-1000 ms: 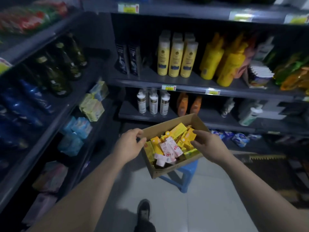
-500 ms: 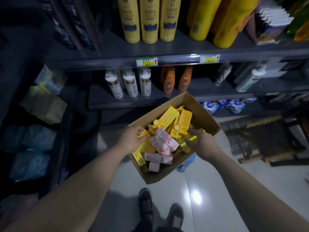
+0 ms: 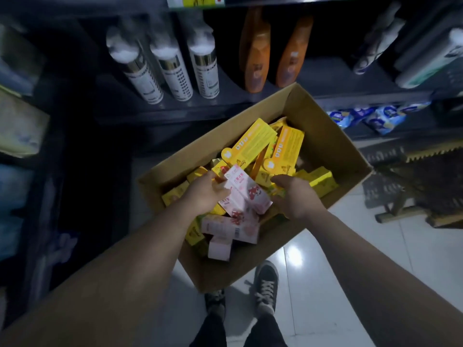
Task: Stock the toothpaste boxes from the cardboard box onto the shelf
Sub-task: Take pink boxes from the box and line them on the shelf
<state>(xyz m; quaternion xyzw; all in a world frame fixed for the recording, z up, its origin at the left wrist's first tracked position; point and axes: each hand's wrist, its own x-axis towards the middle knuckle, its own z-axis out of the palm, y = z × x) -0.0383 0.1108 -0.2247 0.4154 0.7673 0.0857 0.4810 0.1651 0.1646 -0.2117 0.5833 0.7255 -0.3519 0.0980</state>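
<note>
Toothpaste boxes [image 3: 250,144] are found heaped in the cardboard box [image 3: 333,146], none identified on the shelf [image 3: 325,76] yet; a pink box [image 3: 244,190] is gripped by the left hand [image 3: 208,194], while the right hand [image 3: 297,196] is curled over yellow boxes [image 3: 320,179], hold not determinable.

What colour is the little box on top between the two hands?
That toothpaste box is pale pink with red cartoon prints, clearest in the head view.

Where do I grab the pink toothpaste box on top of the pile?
Pinch the top pink toothpaste box across its two long sides, near the middle, coming down from above. It lies flat on the yellow toothpaste boxes in the cardboard box, so its long edges look free. Its ends sit close to the left hand and right hand.
</note>
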